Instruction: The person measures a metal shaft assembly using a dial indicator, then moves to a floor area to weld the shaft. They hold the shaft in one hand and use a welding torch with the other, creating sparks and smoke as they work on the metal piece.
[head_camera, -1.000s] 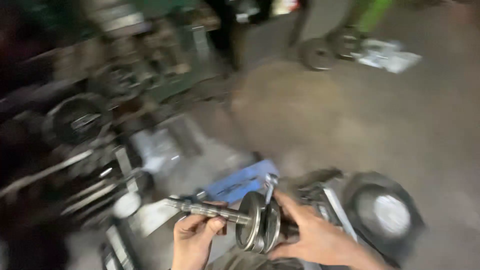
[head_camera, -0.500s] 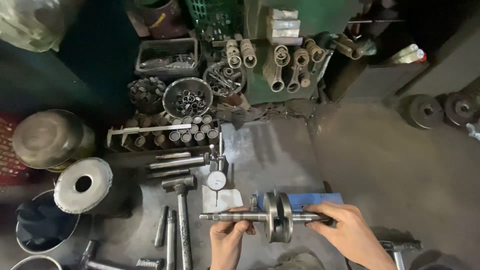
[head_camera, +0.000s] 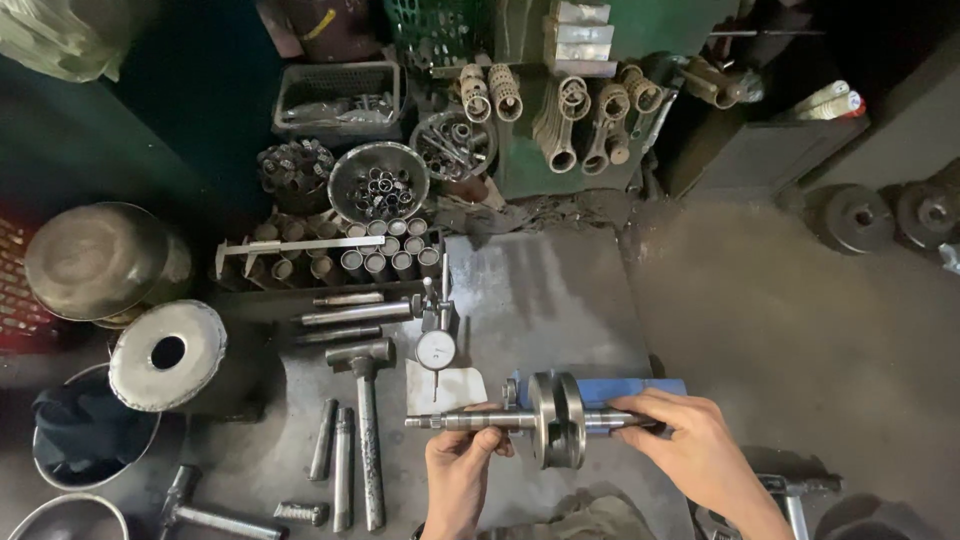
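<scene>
On a grimy workshop floor, you hold a steel crankshaft (head_camera: 552, 420) level over a grey metal plate (head_camera: 540, 290), low in the view. Your left hand (head_camera: 458, 470) grips its left shaft from below, fingers curled round it; your right hand (head_camera: 690, 450) clasps the right shaft end from above. Behind the crankshaft lies a blue block (head_camera: 620, 388). Just left of it stands a dial gauge (head_camera: 436, 348), beside a hammer (head_camera: 366, 420) and loose steel rods (head_camera: 340, 465). Further back: a caliper (head_camera: 290, 248) across rows of short metal sleeves (head_camera: 380, 260), a round bowl of small rings (head_camera: 378, 182), a wire basket (head_camera: 338, 95), connecting rods (head_camera: 590, 115) against a green stand. Left side has a dented metal pot (head_camera: 105, 260) and a disc with a centre hole (head_camera: 168, 353). Right is bare dusty concrete with two dark round wheels (head_camera: 890, 213). Dim light, dark corners.
</scene>
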